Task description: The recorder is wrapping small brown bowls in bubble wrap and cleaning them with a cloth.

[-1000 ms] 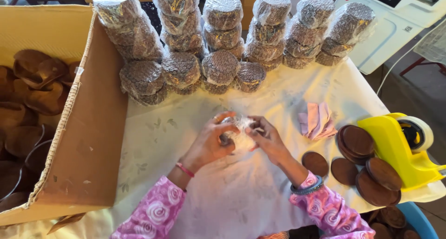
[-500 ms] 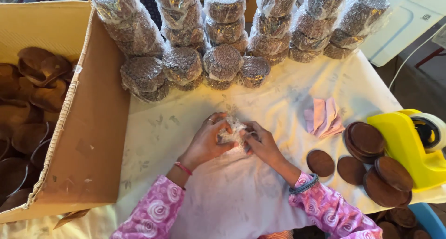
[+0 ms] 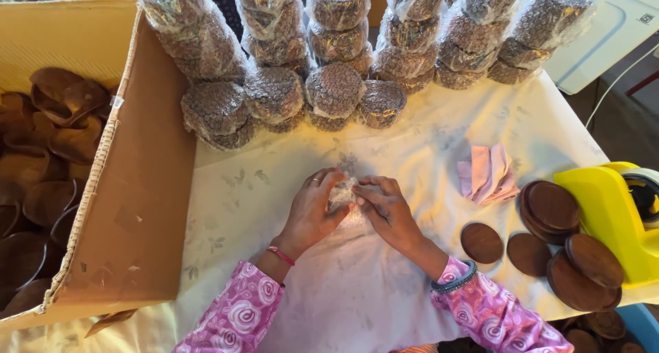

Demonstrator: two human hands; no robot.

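Both hands meet at the middle of the cloth (image 3: 412, 140): the left hand (image 3: 312, 212) and the right hand (image 3: 388, 212) are closed around a small bubble-wrapped bundle (image 3: 341, 192), fingers curled over it from either side so that only a strip of wrap shows between them. The bundle lies directly between the fingertips, equally near to both hands; its shape is too covered to tell a long axis. Along the far edge stand wrapped stacks (image 3: 333, 89), roughly a dozen bundles in view, some piled on others so the count is unsure. To the right lie five bare wooden discs (image 3: 482, 242), near folded pink paper (image 3: 487, 174) and a yellow tape dispenser (image 3: 611, 216). On the left, an open cardboard box (image 3: 130, 188) holds many brown wooden pieces, too overlapped to count.
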